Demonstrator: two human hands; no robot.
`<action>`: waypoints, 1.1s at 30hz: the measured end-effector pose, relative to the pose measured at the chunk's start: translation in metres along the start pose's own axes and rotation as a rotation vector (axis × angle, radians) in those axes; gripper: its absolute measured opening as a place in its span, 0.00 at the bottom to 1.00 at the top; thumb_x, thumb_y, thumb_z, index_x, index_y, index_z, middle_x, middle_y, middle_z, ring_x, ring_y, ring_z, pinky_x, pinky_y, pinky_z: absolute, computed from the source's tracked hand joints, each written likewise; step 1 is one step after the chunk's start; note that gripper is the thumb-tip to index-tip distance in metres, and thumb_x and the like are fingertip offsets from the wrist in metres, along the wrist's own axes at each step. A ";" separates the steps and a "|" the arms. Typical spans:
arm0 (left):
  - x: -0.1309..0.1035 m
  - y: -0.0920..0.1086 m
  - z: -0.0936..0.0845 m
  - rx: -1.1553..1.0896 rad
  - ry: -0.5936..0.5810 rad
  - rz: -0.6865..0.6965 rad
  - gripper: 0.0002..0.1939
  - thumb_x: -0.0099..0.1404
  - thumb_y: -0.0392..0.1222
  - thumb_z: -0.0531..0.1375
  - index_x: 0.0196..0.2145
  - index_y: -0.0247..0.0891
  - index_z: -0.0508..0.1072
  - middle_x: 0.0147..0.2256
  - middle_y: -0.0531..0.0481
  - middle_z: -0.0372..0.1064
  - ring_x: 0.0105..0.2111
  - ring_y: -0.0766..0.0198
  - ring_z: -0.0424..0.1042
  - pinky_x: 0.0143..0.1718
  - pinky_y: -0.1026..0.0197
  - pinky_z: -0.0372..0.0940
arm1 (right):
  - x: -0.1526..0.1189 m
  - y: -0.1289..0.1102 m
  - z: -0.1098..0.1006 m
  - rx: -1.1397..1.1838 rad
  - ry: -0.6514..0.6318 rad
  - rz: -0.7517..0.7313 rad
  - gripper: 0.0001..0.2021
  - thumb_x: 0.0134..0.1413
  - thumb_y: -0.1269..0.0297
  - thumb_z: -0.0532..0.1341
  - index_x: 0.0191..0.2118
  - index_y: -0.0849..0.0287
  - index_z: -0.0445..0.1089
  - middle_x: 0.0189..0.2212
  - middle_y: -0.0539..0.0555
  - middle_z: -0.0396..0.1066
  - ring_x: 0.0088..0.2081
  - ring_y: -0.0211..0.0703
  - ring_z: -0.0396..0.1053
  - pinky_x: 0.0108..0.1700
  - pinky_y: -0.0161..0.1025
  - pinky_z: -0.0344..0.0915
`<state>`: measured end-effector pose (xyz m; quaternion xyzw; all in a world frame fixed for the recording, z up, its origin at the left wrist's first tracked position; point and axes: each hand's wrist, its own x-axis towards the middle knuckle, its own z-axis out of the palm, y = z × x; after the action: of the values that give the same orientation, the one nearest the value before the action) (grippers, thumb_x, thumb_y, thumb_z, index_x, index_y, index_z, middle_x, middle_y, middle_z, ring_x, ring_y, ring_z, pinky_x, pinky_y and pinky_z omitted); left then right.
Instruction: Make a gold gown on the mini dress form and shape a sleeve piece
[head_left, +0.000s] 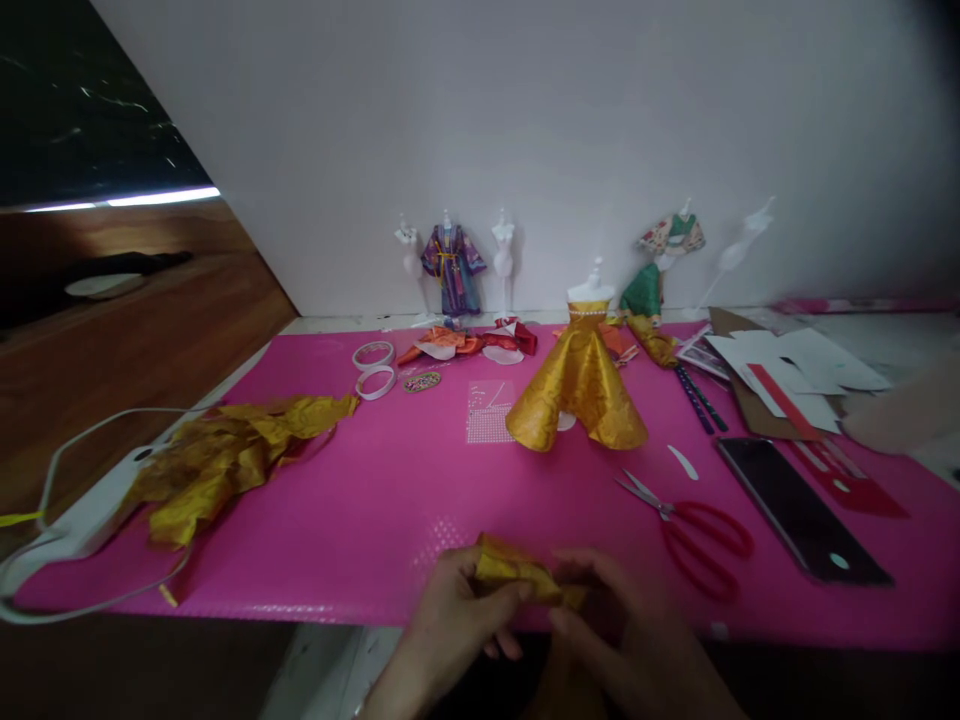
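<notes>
Near the front edge of the pink-covered table, a piece of gold fabric [517,568] is pinched between both hands. My left hand [469,610] grips its left part, thumb on top. At its right end my right hand [611,610] closes thumb and fingers on the cloth, slightly blurred. More gold fabric hangs below, between the wrists, in shadow. Beyond the hands stands a small mannequin wearing a gold dress [581,375] with a pearl-like trim at the waist. Red-handled scissors [686,535] lie to the right of my right hand, blades pointing away.
Crumpled gold fabric [240,450] and a white power strip [94,515] with a cable lie left. Tape rolls [375,382], a pearl sticker sheet [490,412] and small mannequins [452,265] are farther back. A phone [802,510] and papers [787,370] lie right.
</notes>
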<state>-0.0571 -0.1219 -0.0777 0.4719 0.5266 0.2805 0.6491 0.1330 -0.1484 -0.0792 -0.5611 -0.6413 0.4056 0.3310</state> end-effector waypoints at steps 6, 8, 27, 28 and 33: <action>0.002 -0.004 0.005 0.013 0.010 -0.064 0.12 0.55 0.46 0.63 0.31 0.34 0.76 0.19 0.56 0.69 0.14 0.73 0.65 0.15 0.72 0.55 | 0.013 -0.013 -0.031 -0.058 -0.016 -0.090 0.07 0.56 0.60 0.61 0.34 0.54 0.75 0.35 0.52 0.78 0.40 0.46 0.74 0.43 0.41 0.68; 0.002 -0.003 0.006 0.000 0.003 -0.059 0.13 0.54 0.48 0.63 0.30 0.34 0.76 0.21 0.55 0.70 0.15 0.72 0.65 0.15 0.71 0.56 | 0.020 -0.014 -0.034 -0.143 -0.069 -0.163 0.06 0.56 0.65 0.61 0.30 0.55 0.74 0.31 0.51 0.76 0.35 0.44 0.73 0.39 0.40 0.67; 0.004 0.000 0.013 -0.004 0.048 -0.056 0.11 0.54 0.47 0.62 0.24 0.36 0.71 0.13 0.58 0.63 0.13 0.71 0.62 0.16 0.68 0.58 | 0.017 0.002 -0.002 -0.401 0.256 -0.538 0.08 0.53 0.75 0.57 0.27 0.60 0.70 0.26 0.54 0.71 0.30 0.46 0.66 0.34 0.44 0.59; 0.004 0.001 0.013 -0.003 0.053 -0.054 0.11 0.53 0.46 0.62 0.23 0.36 0.71 0.13 0.59 0.62 0.13 0.71 0.61 0.16 0.68 0.57 | 0.017 0.001 -0.002 -0.414 0.270 -0.576 0.08 0.53 0.75 0.57 0.27 0.60 0.70 0.26 0.54 0.71 0.30 0.45 0.66 0.34 0.43 0.59; 0.007 0.001 0.014 -0.005 0.091 -0.069 0.07 0.52 0.41 0.59 0.20 0.36 0.69 0.12 0.58 0.62 0.13 0.71 0.61 0.16 0.68 0.57 | 0.019 -0.007 -0.004 -0.479 0.324 -0.740 0.08 0.52 0.79 0.59 0.27 0.60 0.70 0.23 0.52 0.69 0.30 0.43 0.63 0.43 0.45 0.61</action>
<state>-0.0415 -0.1205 -0.0800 0.4385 0.5709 0.2806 0.6349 0.1306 -0.1296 -0.0722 -0.4113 -0.8139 0.0083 0.4103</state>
